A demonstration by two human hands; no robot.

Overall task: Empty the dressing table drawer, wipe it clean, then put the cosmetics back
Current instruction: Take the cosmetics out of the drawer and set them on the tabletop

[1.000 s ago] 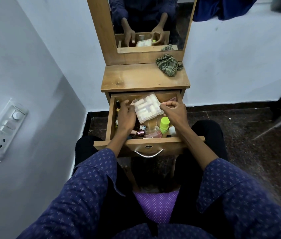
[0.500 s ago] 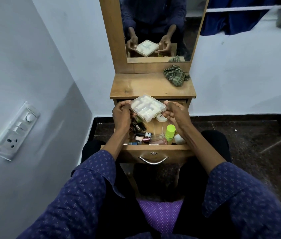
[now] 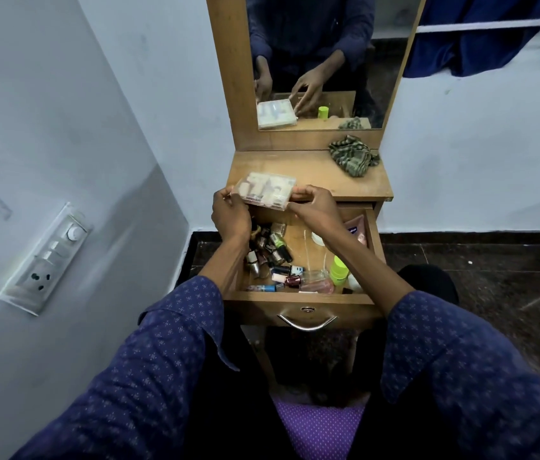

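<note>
- The wooden tabletop was smooth and flat, with a crumpled striped cloth on its right back corner.
- The wooden drawer stood pulled out, with small nail polish bottles scattered inside.
- The clear, flat plastic box, held over the drawer before, was now at the tabletop's front edge.
- The left hand and the right hand each pinched one end of the box.

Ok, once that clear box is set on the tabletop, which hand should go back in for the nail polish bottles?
Probably the left hand: it sits directly above the nail polish bottles crowding the drawer's left side. The right hand is nearer the green-capped bottle.
</note>
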